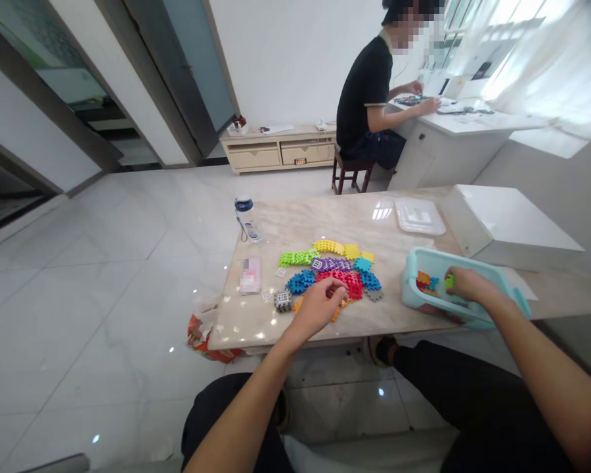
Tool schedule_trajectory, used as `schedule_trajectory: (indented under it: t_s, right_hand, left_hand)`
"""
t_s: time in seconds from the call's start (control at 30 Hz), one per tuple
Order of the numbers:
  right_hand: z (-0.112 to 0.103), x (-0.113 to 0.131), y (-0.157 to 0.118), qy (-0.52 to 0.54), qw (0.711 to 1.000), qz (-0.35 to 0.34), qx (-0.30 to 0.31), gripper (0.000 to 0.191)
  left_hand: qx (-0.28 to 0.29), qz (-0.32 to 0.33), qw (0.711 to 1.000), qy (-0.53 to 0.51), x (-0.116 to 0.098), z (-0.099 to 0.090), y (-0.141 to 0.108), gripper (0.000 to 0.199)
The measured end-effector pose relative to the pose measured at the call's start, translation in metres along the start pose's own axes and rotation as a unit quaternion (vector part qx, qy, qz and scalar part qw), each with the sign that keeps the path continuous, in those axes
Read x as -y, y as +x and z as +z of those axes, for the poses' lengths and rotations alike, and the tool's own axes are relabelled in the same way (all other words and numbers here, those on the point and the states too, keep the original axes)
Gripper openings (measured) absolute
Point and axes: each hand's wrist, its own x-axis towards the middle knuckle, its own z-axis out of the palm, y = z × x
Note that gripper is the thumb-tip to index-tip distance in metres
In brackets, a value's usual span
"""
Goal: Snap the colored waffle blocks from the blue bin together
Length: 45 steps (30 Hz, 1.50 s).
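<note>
My right hand (465,284) pinches a lime-green interlocking tile (450,282) inside the turquoise bin (438,261). My left hand (320,305) curls its fingers at the red tile row (355,284), grip unclear from here; a brushing knuckle could scatter the pieces.

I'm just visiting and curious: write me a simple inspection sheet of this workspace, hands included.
Surface: pale, glossy table.
Job's things: rows of coloured interlocking pieces; light-blue bin with more pieces inside.
Clutter: bottle, pink item, clear lid, large white box.
Left hand: the left hand is over the red pieces, fingers curled; whether it holds anything is unclear.
Right hand: the right hand is inside the bin, gripping a green piece.
Cables: nothing seen on the table.
Surroundings: another person seated at a white desk; low cabinet by the wall.
</note>
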Motion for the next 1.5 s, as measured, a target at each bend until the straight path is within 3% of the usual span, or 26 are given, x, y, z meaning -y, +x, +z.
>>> schedule_trajectory:
  t_s: [0.1,0.17,0.23,0.3,0.4,0.47,0.6,0.77,0.93,1.13,1.3,1.43,1.5]
  right_hand:
    - [-0.029,-0.003,0.0,-0.013,0.999,0.024,0.021,0.024]
    - [-0.054,0.016,-0.007,0.005,0.998,0.033,-0.047,0.032]
    - [-0.075,0.057,-0.022,0.065,0.991,-0.008,-0.116,0.042]
    - [-0.087,0.112,-0.043,0.164,0.974,-0.087,-0.13,0.047]
    - [-0.088,0.197,-0.077,0.31,0.928,-0.206,-0.024,0.049]
    - [-0.079,0.24,-0.094,0.345,0.902,-0.261,0.008,0.042]
    - [-0.054,0.284,-0.106,0.377,0.876,-0.294,0.057,0.025]
    - [-0.035,0.299,-0.104,0.404,0.855,-0.313,0.088,0.035]
    - [-0.039,0.297,-0.101,0.383,0.841,-0.355,0.145,0.048]
    - [-0.046,0.289,-0.103,0.426,0.815,-0.361,0.156,0.028]
    - [-0.044,0.286,-0.107,0.395,0.816,-0.396,0.142,0.03]
    - [-0.041,0.283,-0.106,0.391,0.832,-0.372,0.13,0.027]
    - [-0.04,0.28,-0.106,0.348,0.848,-0.391,0.082,0.042]
  left_hand:
    - [-0.004,0.009,1.0,0.0,-0.002,-0.001,0.0,0.024]
    - [-0.009,0.017,1.0,0.008,-0.005,-0.002,0.0,0.025]
    - [-0.021,0.025,0.999,0.012,-0.006,-0.004,0.001,0.026]
    - [-0.063,0.028,0.998,0.013,-0.004,-0.007,0.002,0.026]
    - [-0.133,0.023,0.991,-0.002,0.009,-0.012,0.005,0.029]
    - [-0.129,-0.015,0.989,-0.068,0.021,-0.014,0.009,0.039]
    - [-0.097,-0.071,0.972,-0.2,0.035,-0.012,0.015,0.062]
    - [-0.072,-0.011,0.986,-0.148,0.028,-0.018,0.021,0.052]
    - [-0.109,-0.016,0.987,-0.117,0.027,-0.041,0.026,0.048]
    - [-0.158,-0.008,0.983,-0.091,0.027,-0.06,0.015,0.042]
    - [-0.158,-0.011,0.983,-0.096,0.028,-0.058,0.005,0.043]
    - [-0.163,0.004,0.983,-0.087,0.034,-0.054,0.009,0.039]
    - [-0.173,0.002,0.982,-0.075,0.039,-0.053,0.013,0.039]
